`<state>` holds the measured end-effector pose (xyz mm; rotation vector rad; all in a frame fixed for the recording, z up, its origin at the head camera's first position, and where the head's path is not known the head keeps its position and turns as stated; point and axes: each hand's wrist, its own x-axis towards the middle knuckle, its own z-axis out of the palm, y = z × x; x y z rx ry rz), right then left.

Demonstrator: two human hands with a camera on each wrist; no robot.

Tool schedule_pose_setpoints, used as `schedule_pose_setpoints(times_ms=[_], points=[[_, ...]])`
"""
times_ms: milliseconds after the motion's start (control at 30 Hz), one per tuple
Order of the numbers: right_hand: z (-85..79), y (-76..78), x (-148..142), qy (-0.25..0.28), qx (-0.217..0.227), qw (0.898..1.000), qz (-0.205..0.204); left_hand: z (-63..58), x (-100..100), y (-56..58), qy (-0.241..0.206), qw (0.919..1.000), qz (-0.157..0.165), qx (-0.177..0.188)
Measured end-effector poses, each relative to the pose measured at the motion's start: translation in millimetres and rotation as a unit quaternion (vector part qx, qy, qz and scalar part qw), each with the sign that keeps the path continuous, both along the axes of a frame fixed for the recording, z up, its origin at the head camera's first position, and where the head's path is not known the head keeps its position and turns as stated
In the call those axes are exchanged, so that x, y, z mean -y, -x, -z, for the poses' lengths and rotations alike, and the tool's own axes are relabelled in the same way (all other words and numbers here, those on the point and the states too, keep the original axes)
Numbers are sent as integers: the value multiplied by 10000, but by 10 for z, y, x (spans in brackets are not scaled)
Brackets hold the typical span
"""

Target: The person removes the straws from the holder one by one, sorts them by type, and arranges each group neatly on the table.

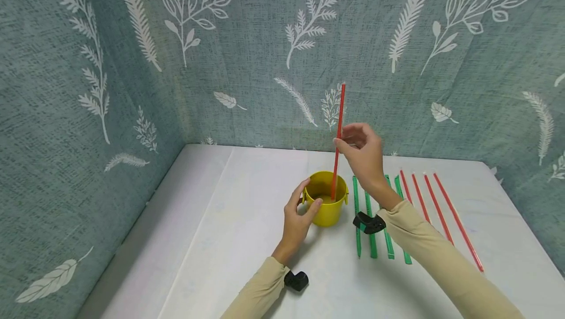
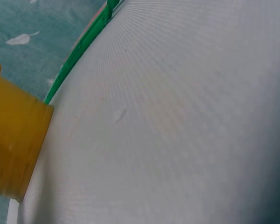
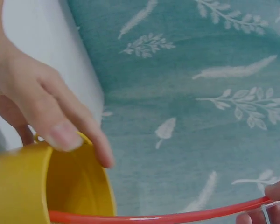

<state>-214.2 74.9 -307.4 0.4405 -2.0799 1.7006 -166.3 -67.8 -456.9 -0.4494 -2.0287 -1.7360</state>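
Observation:
My right hand (image 1: 364,157) pinches a slim red straw (image 1: 340,113) between thumb and fingertips, partway along its length. Upright with a slight tilt, the straw has its lower end inside a small yellow bucket (image 1: 327,215). The left hand (image 1: 295,225) steadies that bucket by the rim, thumb at the near side and fingers along the left edge. In the right wrist view, red straw (image 3: 154,218) runs from the bucket's mouth to my fingertips. The left wrist view catches only the side of the bucket (image 2: 14,135).
Right of the bucket, several green strips (image 1: 371,230) lie in a row on the white table (image 1: 212,240). Several red straws (image 1: 459,221) lie farther right, partly beneath my right sleeve. A leaf-patterned teal cloth (image 1: 256,88) hangs behind the table and along its left.

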Motion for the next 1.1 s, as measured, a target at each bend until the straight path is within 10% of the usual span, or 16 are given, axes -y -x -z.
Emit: schedule_pose_setpoints(times_ms=[533,1100], points=[[-103,74,-462,876,-421,9951,203,8,4,3,-140,9998,149,-56],[26,-13,-968,390,-213,9963,740,-1,-10,-4,-127,9998,105,-94]])
